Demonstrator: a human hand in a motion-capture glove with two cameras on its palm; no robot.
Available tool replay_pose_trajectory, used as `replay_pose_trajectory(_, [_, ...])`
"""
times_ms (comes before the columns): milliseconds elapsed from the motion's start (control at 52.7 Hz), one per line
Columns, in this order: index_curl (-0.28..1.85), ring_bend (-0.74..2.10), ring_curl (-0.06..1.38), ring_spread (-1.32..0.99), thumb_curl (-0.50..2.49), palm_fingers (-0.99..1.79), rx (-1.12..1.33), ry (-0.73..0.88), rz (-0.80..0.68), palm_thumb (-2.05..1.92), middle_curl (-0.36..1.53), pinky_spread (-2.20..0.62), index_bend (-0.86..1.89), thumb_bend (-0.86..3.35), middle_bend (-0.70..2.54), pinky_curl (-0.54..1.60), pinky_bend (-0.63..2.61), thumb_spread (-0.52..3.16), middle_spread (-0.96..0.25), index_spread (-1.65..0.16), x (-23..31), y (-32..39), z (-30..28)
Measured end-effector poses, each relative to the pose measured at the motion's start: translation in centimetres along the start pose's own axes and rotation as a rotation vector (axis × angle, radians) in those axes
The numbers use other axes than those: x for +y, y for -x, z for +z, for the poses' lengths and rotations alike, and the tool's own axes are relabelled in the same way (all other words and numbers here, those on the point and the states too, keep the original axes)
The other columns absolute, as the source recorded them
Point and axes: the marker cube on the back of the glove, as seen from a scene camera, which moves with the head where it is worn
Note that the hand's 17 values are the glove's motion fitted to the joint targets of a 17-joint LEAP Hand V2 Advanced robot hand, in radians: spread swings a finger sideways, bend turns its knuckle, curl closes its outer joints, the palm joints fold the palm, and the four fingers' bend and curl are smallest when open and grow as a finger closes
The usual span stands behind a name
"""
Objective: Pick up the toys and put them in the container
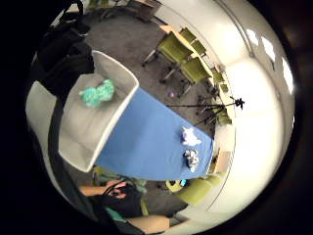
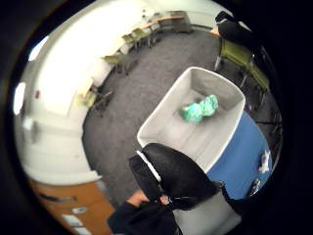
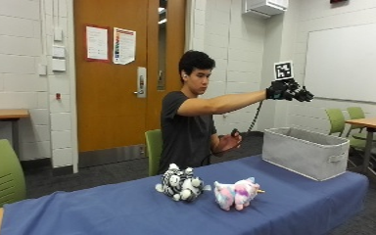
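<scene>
Outside view shows a person seated behind a desk (image 3: 305, 205) covered in blue cloth, right arm stretched out level so the gloved right hand (image 3: 289, 91) hangs high above the grey container (image 3: 305, 152) at the desk's far end. Its grip looks relaxed, fingers spread apart with nothing in them. Both palm views look down into the container, where a teal plush toy (image 2: 199, 109) lies on the bottom. Two more toys sit side by side near the desk's middle, well apart from the container: a black-and-white zebra plush (image 3: 179, 183) and a pink-and-white unicorn plush (image 3: 235, 193).
</scene>
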Motion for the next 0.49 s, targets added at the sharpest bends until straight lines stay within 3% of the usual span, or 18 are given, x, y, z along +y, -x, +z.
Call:
replay_pose_trajectory(133, [0.54,0.88,0.36,-0.23,0.36,0.13,0.210,0.004,0.107,-0.11,0.48,-0.19,0.16,-0.09,0.38,0.39,1.09,1.00,-0.05,-0.28,3.2,-1.2,-1.3])
replay_pose_trajectory(247, [0.53,0.88,0.35,-0.22,0.31,0.14,0.073,-0.011,0.031,-0.11,0.48,-0.18,0.17,-0.08,0.37,0.38,1.07,1.02,-0.04,-0.28,5.5,-2.7,-3.4])
replay_pose_trajectory(323, [0.52,0.86,0.34,-0.22,0.29,0.15,0.127,-0.017,0.130,-0.11,0.48,-0.18,0.18,-0.08,0.37,0.37,1.05,1.03,-0.04,-0.29,6.2,-4.9,-4.1])
replay_pose_trajectory(418, [0.51,0.86,0.34,-0.22,0.26,0.17,0.025,-0.022,-0.029,-0.10,0.47,-0.17,0.18,-0.08,0.36,0.36,1.03,1.03,-0.04,-0.29,9.2,-6.7,-6.0])
replay_pose_trajectory(494, [0.51,0.86,0.33,-0.22,0.25,0.18,0.068,-0.036,0.030,-0.11,0.47,-0.17,0.18,-0.08,0.36,0.35,1.02,1.03,-0.04,-0.29,11.3,-9.3,-6.6])
